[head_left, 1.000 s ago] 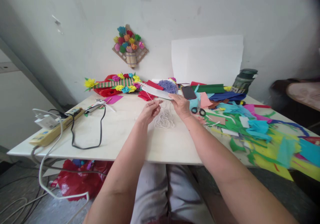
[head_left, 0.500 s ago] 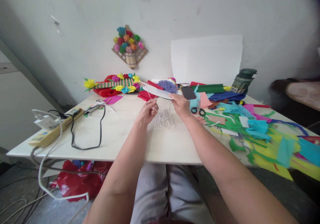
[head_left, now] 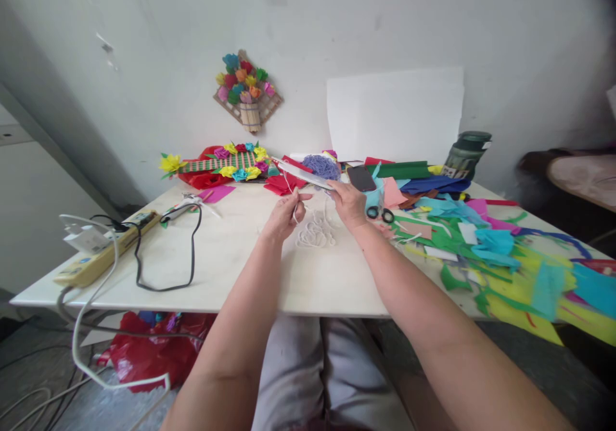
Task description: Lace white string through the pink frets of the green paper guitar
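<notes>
My right hand (head_left: 348, 204) is closed on the near end of a flat white strip (head_left: 304, 173), which slants up and away to the left above the table. White string (head_left: 285, 176) runs from the strip down to my left hand (head_left: 285, 215), whose fingers are closed on it with the index finger pointing right. Below, between both hands, a loose tangle of the same string (head_left: 315, 233) lies on the table. Black-handled scissors (head_left: 380, 213) rest just right of my right hand.
Coloured paper scraps (head_left: 495, 249) cover the table's right side, near a phone (head_left: 360, 178) and a green bottle (head_left: 466, 154). At the back lie purple string (head_left: 321, 166) and a flower-trimmed guitar-shaped craft (head_left: 226, 163). A power strip (head_left: 108, 248) with cables sits left.
The white strip has tipped, so its face looks narrower now. My left index finger has stretched out to the right. My right hand stays on the strip's near end.
</notes>
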The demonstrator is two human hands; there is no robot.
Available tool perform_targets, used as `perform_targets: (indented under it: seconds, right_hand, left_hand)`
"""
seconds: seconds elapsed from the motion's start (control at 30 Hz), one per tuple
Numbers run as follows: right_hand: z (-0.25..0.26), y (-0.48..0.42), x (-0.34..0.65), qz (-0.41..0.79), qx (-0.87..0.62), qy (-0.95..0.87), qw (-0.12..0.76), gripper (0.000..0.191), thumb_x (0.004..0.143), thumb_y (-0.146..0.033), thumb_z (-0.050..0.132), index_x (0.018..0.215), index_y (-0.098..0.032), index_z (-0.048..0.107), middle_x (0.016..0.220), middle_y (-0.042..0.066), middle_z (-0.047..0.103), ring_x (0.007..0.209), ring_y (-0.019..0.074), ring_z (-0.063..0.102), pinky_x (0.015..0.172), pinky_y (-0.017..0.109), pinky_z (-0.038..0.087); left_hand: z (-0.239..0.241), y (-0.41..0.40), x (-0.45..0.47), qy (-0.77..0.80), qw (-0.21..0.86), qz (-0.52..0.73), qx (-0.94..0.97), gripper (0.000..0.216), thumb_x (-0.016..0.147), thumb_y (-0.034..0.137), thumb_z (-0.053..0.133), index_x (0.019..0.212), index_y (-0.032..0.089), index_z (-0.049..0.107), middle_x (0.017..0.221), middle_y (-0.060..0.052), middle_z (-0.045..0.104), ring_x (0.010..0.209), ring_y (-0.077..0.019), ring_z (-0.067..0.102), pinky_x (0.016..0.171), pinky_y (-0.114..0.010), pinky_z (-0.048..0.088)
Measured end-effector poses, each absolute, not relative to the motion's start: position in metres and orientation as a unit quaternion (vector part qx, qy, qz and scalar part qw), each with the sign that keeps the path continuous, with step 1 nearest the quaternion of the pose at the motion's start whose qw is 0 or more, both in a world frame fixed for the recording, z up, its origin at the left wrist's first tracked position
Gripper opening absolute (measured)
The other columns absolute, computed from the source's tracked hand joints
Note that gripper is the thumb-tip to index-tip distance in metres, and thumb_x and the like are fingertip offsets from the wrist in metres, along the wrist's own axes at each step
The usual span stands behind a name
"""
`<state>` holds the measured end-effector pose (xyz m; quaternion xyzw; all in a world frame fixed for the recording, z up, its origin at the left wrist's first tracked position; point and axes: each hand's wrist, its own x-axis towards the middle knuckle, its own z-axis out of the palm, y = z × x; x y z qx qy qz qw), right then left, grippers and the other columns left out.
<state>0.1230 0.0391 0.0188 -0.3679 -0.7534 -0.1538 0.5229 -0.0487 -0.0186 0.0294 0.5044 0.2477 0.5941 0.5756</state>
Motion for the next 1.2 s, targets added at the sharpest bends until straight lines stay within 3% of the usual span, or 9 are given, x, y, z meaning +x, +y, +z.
perform_targets:
  seconds: [0.17,0.37,0.5,0.6,0.8,1.2]
  right_hand:
    - [0.021,0.042,0.126,-0.142,-0.389,-0.725,0.550,0.028,0.086,-0.033,0.045,0.102,-0.020,0.064,0.098,0.004,0.068,0.086,0.0182,0.063,0.076,0.027,0.046]
    - [0.024,0.047,0.133,-0.099,-0.411,-0.686,0.593,0.032,0.086,-0.038,0.044,0.099,-0.019,0.066,0.096,0.007,0.069,0.086,0.0179,0.063,0.076,0.027,0.046]
    - [0.025,0.048,0.132,-0.078,-0.400,-0.687,0.602,0.035,0.085,-0.042,0.044,0.096,-0.018,0.067,0.091,0.007,0.069,0.082,0.0182,0.064,0.074,0.027,0.047]
    - [0.025,0.046,0.128,-0.070,-0.408,-0.696,0.587,0.035,0.084,-0.043,0.045,0.095,-0.020,0.067,0.090,0.006,0.070,0.080,0.0185,0.064,0.072,0.027,0.047]
    - [0.023,0.041,0.123,-0.056,-0.391,-0.714,0.578,0.033,0.085,-0.042,0.044,0.097,-0.021,0.067,0.093,0.004,0.069,0.084,0.0180,0.064,0.073,0.027,0.046]
    - [0.026,0.052,0.142,-0.025,-0.471,-0.645,0.601,0.041,0.081,-0.046,0.045,0.095,-0.016,0.067,0.077,0.007,0.069,0.066,0.0162,0.060,0.062,0.024,0.041]
  left_hand:
    - [0.031,-0.018,-0.049,0.270,0.519,0.600,0.545,0.035,0.077,0.045,0.055,0.075,0.011,0.066,0.040,0.005,0.034,0.038,-0.0037,0.028,0.040,-0.019,0.019]
    - [0.037,-0.019,-0.053,0.250,0.511,0.637,0.520,0.031,0.072,0.041,0.061,0.065,0.011,0.063,0.041,0.007,0.026,0.037,-0.0019,0.020,0.037,-0.017,0.014]
    - [0.040,-0.020,-0.050,0.259,0.475,0.686,0.486,0.026,0.069,0.039,0.064,0.064,0.014,0.061,0.065,-0.001,0.052,0.051,-0.0038,0.041,0.042,-0.015,0.027]
    - [0.043,-0.021,-0.047,0.231,0.468,0.705,0.481,0.026,0.071,0.040,0.060,0.061,0.015,0.057,0.089,-0.005,0.058,0.071,-0.0085,0.051,0.054,-0.018,0.040]
    - [0.046,-0.020,-0.049,0.195,0.479,0.719,0.464,0.031,0.080,0.037,0.051,0.057,0.016,0.052,0.065,-0.001,0.051,0.059,-0.0075,0.049,0.057,-0.019,0.042]
    - [0.054,-0.024,-0.079,0.121,0.471,0.806,0.337,0.032,0.085,0.030,0.047,0.056,0.016,0.049,0.059,0.000,0.046,0.059,-0.0054,0.048,0.059,-0.016,0.043]
